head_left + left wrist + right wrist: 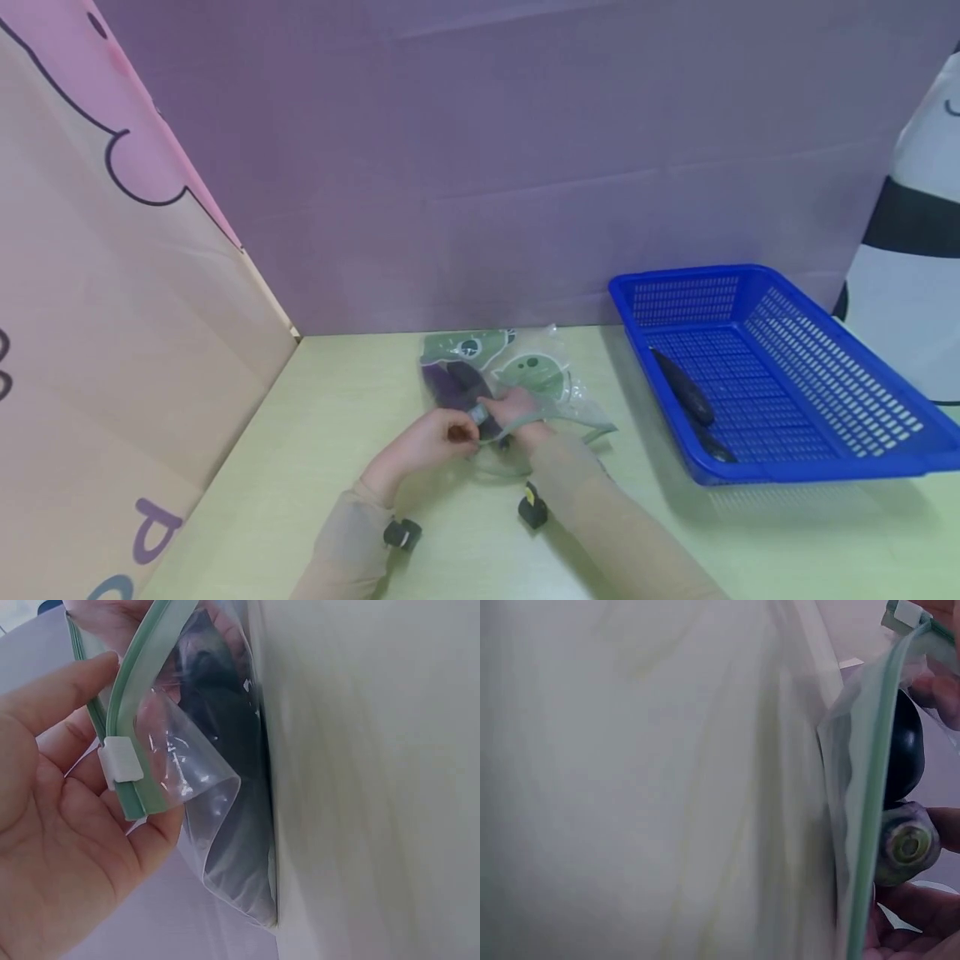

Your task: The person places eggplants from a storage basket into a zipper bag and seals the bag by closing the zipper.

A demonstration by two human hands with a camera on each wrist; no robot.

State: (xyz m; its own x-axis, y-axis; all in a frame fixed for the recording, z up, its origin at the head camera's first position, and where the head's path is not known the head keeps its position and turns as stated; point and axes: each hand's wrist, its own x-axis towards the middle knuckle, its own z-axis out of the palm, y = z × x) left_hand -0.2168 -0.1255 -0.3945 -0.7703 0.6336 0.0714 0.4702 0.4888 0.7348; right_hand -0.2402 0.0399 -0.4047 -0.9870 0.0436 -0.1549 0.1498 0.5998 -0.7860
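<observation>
A clear zip bag [581, 396] with green printed patterns lies on the table, its green-edged mouth toward me. Dark purple eggplants [442, 387] lie inside it. At the corner of the mouth, beside the white slider [121, 761], my left hand [435, 437] pinches the zip edge between thumb and fingers. My right hand [513, 408] reaches in through the mouth. In the right wrist view, its fingers [915, 911] grip an eggplant [907, 844] by its stem end, next to another dark eggplant [906, 754]. The far ends of the eggplants are hidden in the bag.
To the right stands a blue plastic basket [780, 367], with two dark eggplants [686, 387] along its left side. A purple cloth wall [480, 208] rises behind the table, and a printed panel [135, 333] borders it on the left.
</observation>
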